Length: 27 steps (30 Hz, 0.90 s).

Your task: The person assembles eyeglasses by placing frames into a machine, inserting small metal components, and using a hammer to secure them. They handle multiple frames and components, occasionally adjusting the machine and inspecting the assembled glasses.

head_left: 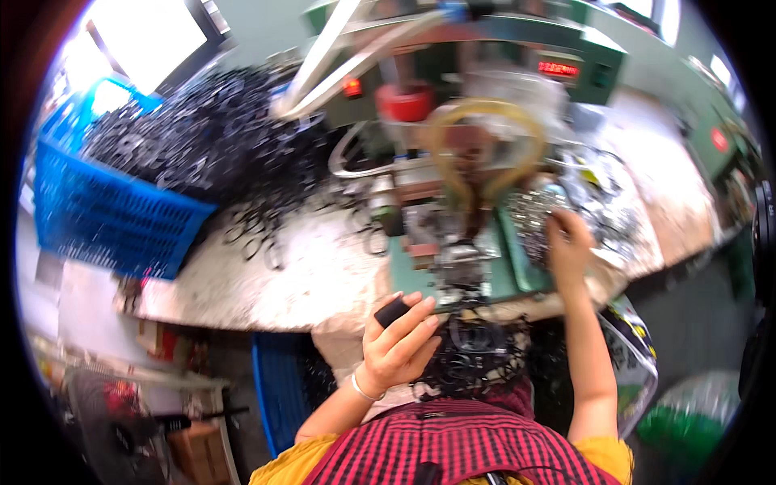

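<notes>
Glinting metal bits [530, 217], right fingers [557, 236] curled over

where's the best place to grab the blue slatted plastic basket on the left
I'd grip the blue slatted plastic basket by the upper rim of its near wall, coming from the person's side: that long edge looks exposed and faces the person, while thin black rings heap up behind it and spill off toward the right.

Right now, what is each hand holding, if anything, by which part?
Left hand: black piece near the fingertips, gripped or worn unclear. Right hand, at metal parts: cannot tell.
</notes>
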Motion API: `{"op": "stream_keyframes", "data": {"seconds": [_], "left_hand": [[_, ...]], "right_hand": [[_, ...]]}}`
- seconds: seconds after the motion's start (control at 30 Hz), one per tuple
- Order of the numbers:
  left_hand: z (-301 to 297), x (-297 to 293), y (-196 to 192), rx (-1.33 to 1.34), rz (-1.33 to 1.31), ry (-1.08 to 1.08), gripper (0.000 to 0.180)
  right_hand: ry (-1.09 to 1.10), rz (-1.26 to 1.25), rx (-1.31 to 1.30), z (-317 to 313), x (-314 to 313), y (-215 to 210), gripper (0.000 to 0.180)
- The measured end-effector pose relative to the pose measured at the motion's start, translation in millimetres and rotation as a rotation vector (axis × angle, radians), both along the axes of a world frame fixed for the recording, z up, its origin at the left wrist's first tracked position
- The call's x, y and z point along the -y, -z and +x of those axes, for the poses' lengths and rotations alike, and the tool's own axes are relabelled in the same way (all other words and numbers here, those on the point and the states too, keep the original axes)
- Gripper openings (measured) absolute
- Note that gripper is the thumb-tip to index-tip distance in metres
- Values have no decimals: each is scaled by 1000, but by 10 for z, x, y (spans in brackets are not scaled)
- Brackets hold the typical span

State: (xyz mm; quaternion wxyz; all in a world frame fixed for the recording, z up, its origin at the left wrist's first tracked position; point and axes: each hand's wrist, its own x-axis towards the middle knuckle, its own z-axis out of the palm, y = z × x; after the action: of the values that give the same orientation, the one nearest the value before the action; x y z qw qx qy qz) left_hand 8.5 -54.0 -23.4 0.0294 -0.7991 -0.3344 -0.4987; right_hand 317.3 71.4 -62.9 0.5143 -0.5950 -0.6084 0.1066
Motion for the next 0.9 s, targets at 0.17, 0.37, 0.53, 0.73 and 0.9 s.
{"op": "stream_keyframes", "data": {"seconds": [0.17, 0.37, 0.53, 0.73, 0.9], "left_hand": [[-1151, -201, 345, 208, -157, -668, 28], [-2908, -1278, 642, -199, -295, -1106, 21], [-3259, -1964, 1029, 46, -843, -1367, 62], [-2426, -1480, 1395, -105, -477, -992, 41], [-1561, -1257, 883, 108, -400, -795, 25]], "right_hand": [[41, 21, -709, 198, 311, 259, 17], [-85, 42, -475, -273, -68, 24, 15], [49, 90, -243, -197, 66, -40, 12], [225, 130, -65, 136, 633, 34, 10], [-84, 100, -173, -166, 665, -326, 12]]}}
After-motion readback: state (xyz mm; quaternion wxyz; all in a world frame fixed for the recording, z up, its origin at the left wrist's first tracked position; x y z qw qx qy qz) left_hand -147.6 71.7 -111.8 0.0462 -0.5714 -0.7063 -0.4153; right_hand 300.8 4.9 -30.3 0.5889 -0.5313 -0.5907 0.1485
